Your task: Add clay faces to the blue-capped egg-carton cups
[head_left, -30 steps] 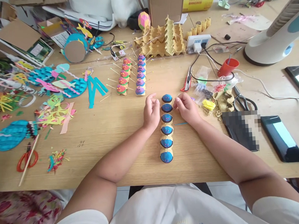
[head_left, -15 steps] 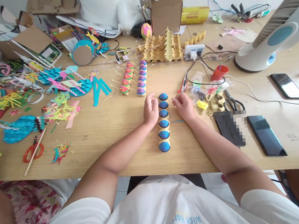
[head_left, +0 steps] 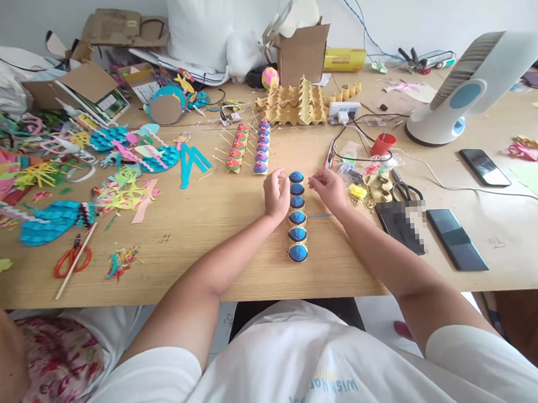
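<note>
A strip of several blue domed egg-carton cups (head_left: 298, 217) runs front to back on the wooden table (head_left: 216, 229). My left hand (head_left: 276, 195) rests beside its far left side, fingers curled, and what they may hold is hidden. Across the strip, my right hand (head_left: 327, 187) is close to the far cups with thumb and fingers pinched together; anything between them is too small to make out. A thin blue piece (head_left: 321, 215) lies near my right wrist. Beyond my left hand stand a red-green strip (head_left: 237, 147) and a purple strip (head_left: 262, 147) with thin sticks.
Colourful paper scraps (head_left: 129, 189) and orange scissors (head_left: 73, 259) lie to the left. Cut egg cartons (head_left: 290, 103) are at the back. On the right are a red cup (head_left: 383, 144), black scissors (head_left: 405, 188), phones (head_left: 457, 238) and a white fan (head_left: 463, 98). Another person sits at the left.
The camera view has shifted, showing more of the wall and table's right side. Both hands stay beside the blue strip in nearly the same poses.
</note>
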Demonstrator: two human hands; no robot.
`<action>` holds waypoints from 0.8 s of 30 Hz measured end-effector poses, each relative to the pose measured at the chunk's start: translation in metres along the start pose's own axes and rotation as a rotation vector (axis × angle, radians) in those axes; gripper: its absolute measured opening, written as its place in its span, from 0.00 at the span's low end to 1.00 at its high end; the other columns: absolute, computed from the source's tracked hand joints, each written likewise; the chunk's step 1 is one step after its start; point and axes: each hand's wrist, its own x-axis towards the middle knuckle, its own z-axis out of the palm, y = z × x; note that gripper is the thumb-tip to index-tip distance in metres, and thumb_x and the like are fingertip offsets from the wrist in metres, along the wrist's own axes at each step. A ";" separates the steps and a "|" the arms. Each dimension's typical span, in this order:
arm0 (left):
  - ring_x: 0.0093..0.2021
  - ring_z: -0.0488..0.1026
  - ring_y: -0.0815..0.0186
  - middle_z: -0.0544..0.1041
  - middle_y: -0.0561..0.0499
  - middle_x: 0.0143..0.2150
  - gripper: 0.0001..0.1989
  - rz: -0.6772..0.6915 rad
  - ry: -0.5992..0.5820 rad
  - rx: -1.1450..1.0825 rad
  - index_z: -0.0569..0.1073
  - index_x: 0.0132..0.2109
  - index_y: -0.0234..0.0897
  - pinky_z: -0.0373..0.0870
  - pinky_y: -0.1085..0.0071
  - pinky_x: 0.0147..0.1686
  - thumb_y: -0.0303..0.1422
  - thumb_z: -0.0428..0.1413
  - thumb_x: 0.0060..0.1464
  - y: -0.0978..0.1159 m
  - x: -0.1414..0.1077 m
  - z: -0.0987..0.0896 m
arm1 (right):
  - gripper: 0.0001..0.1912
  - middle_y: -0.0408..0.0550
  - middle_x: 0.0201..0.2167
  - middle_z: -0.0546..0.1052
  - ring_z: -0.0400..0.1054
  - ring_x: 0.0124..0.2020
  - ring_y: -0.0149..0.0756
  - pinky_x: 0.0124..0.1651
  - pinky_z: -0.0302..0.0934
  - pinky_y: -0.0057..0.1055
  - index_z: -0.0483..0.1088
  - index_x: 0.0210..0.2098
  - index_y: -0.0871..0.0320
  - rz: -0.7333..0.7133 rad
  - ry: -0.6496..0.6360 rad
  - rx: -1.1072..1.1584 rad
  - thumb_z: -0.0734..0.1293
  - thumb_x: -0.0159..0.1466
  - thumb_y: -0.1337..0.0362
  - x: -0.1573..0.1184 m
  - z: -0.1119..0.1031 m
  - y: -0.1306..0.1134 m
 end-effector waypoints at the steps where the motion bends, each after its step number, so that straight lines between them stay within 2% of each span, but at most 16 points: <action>1: 0.56 0.76 0.58 0.78 0.41 0.52 0.28 0.027 -0.015 0.012 0.74 0.59 0.39 0.72 0.59 0.59 0.57 0.49 0.71 0.002 0.003 -0.002 | 0.11 0.44 0.28 0.81 0.79 0.34 0.37 0.40 0.69 0.34 0.68 0.34 0.53 0.046 -0.008 0.056 0.73 0.61 0.56 0.001 0.000 -0.005; 4: 0.58 0.76 0.58 0.79 0.41 0.53 0.24 0.116 -0.054 0.033 0.74 0.59 0.39 0.70 0.58 0.64 0.52 0.52 0.71 0.010 0.013 -0.011 | 0.16 0.45 0.34 0.84 0.81 0.38 0.37 0.41 0.71 0.32 0.66 0.36 0.52 0.152 0.008 0.200 0.76 0.58 0.56 0.000 -0.002 -0.022; 7: 0.58 0.76 0.59 0.80 0.43 0.54 0.17 0.141 -0.082 0.041 0.75 0.58 0.40 0.69 0.58 0.66 0.45 0.56 0.70 0.019 0.017 -0.021 | 0.18 0.46 0.37 0.84 0.80 0.35 0.33 0.37 0.69 0.29 0.65 0.37 0.52 0.209 0.030 0.277 0.75 0.59 0.54 -0.009 -0.002 -0.032; 10: 0.56 0.77 0.59 0.81 0.44 0.52 0.12 0.116 -0.098 0.054 0.77 0.55 0.39 0.69 0.59 0.65 0.37 0.57 0.69 0.028 0.008 -0.028 | 0.18 0.44 0.31 0.80 0.71 0.26 0.29 0.29 0.59 0.27 0.65 0.36 0.53 0.206 0.059 0.304 0.74 0.59 0.51 -0.021 0.003 -0.028; 13: 0.56 0.77 0.58 0.83 0.44 0.51 0.09 0.126 -0.124 0.059 0.78 0.51 0.40 0.69 0.59 0.64 0.33 0.56 0.68 0.034 -0.006 -0.030 | 0.19 0.38 0.23 0.70 0.59 0.22 0.27 0.27 0.53 0.28 0.65 0.33 0.53 0.139 0.092 0.294 0.73 0.59 0.47 -0.031 0.011 -0.019; 19: 0.55 0.77 0.57 0.84 0.45 0.50 0.08 0.131 -0.103 0.087 0.78 0.48 0.41 0.69 0.57 0.63 0.33 0.55 0.69 0.036 -0.018 -0.033 | 0.24 0.38 0.23 0.66 0.57 0.26 0.31 0.31 0.55 0.32 0.68 0.32 0.53 -0.018 0.060 0.168 0.71 0.63 0.38 -0.041 0.010 -0.016; 24: 0.54 0.77 0.58 0.84 0.46 0.49 0.10 0.133 -0.099 0.091 0.78 0.48 0.41 0.69 0.58 0.61 0.37 0.53 0.72 0.036 -0.021 -0.038 | 0.32 0.39 0.20 0.63 0.53 0.23 0.30 0.29 0.48 0.32 0.65 0.24 0.53 0.023 0.056 0.136 0.70 0.62 0.31 -0.045 0.003 -0.019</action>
